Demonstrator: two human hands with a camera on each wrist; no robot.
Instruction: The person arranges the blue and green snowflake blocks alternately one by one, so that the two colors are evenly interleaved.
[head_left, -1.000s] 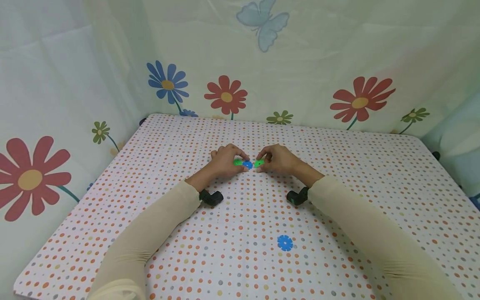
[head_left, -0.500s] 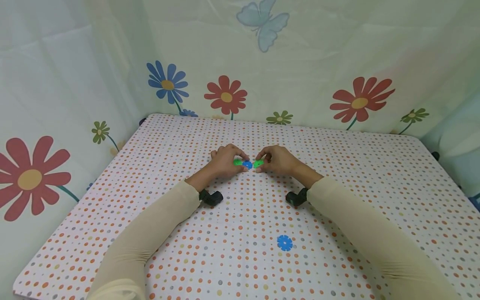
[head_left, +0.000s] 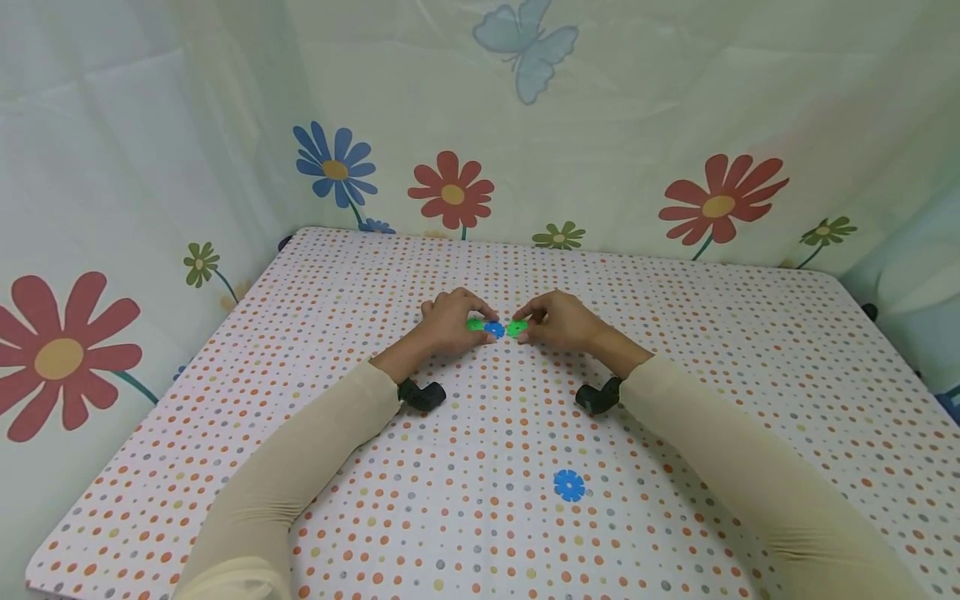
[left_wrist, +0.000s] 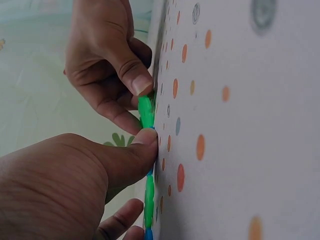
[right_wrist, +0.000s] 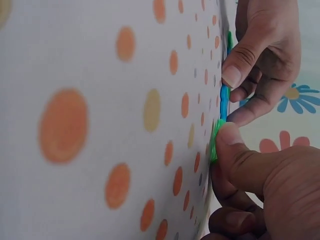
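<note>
In the head view my left hand (head_left: 452, 323) pinches a blue notched disc (head_left: 494, 330) between thumb and fingers. A green notched disc (head_left: 476, 324) joins onto its left side. Below it in the left wrist view, another blue disc (left_wrist: 148, 234) shows at the end of the row. My right hand (head_left: 564, 323) pinches a second green disc (head_left: 517, 328), held edge to edge with the blue one. These green (right_wrist: 216, 145) and blue (right_wrist: 223, 102) discs meet in the right wrist view; whether their notches interlock I cannot tell. Fingertips cover parts of them.
A loose blue notched disc (head_left: 569, 485) lies flat on the dotted tabletop (head_left: 420, 508), nearer the person and right of centre. Black wrist-camera mounts (head_left: 423, 397) hang below both wrists. A flower-printed curtain (head_left: 600, 125) stands behind the table's far edge.
The green disc in my right hand has turned from slanted to flatter, with its face now more upward. My right wrist has shifted slightly; the left hand stays put.
</note>
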